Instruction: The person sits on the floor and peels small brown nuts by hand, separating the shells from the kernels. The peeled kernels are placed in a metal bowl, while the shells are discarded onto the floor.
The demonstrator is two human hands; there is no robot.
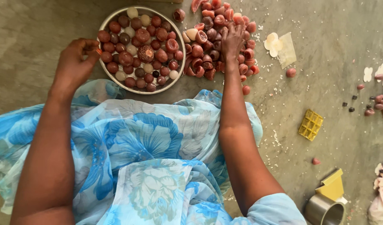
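A round metal plate (109,17) on the grey floor holds several reddish-brown and cream balls. My left hand (74,62) rests at the plate's left rim with its fingers curled on a small reddish piece (99,51). To the right of the plate lies a loose pile of reddish shells and halves (208,50). My right hand (232,39) reaches into that pile with its fingers spread over the pieces; whether it grips one is hidden. A blue flowered cloth (145,141) covers my lap below both arms.
A small yellow grid mould (311,124) lies on the floor at the right. A metal cup (324,210) with a yellow piece (332,185) stands at the bottom right. White flat shapes (279,46), scattered crumbs and more reddish pieces (376,100) lie at the right edge.
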